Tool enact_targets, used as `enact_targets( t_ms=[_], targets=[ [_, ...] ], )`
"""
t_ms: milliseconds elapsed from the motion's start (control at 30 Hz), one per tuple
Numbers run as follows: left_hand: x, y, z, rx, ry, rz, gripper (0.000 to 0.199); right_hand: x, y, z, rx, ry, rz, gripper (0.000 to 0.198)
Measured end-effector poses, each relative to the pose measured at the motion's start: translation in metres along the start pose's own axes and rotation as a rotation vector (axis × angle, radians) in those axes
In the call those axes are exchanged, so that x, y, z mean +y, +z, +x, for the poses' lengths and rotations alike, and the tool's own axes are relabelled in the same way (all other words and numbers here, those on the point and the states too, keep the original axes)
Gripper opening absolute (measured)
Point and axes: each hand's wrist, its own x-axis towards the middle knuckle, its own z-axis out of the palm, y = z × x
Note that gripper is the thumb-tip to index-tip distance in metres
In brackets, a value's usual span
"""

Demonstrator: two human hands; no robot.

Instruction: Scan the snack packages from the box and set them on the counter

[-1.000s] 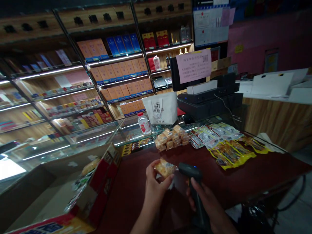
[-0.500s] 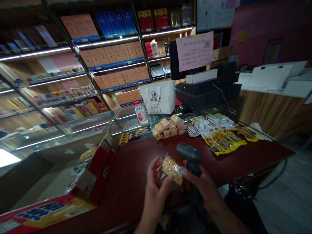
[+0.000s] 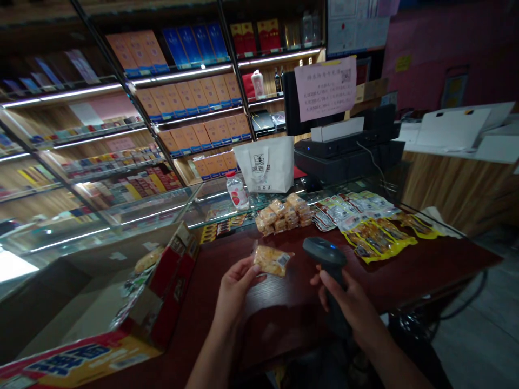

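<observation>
At a dark red surface in a shop, my left hand pinches a clear-wrapped snack by its left end, held above the wood with its printed label showing. My right hand is closed around the handle of a scanner, whose head points toward the snack but stands apart from it. By my reading, this one piece is midway — in the air, label out, not yet set down; whether it has been scanned, I cannot tell. Beyond my hands, a pile of similar snacks sits untouched, just beside the yellow-edged packets. To my left, an open carton holds a few wrapped items along its right wall — whether those count as finished, nothing shows.
</observation>
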Motion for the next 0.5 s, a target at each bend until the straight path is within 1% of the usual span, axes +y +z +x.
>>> enact_targets(
  t_ms=[100,167,233,333,500],
  targets=[
    [-0.009,-0.018,0.029,0.089,0.149,0.031,0.048,0.001,-0.001,0.002,-0.009,-0.037,-0.056,0.057],
    [-0.017,-0.028,0.043,0.130,0.195,0.048,0.048,0.001,0.001,0.000,-0.065,-0.068,-0.137,0.052],
    [-0.024,-0.035,0.050,0.160,0.207,0.057,0.047,0.001,0.006,-0.005,-0.126,-0.096,-0.235,0.050],
    [-0.030,-0.040,0.053,0.171,0.219,0.065,0.045,0.001,0.014,-0.011,-0.177,-0.122,-0.355,0.047],
    [-0.028,-0.040,0.046,0.164,0.244,0.112,0.046,0.008,0.022,-0.014,-0.216,-0.126,-0.506,0.045]
  ],
)
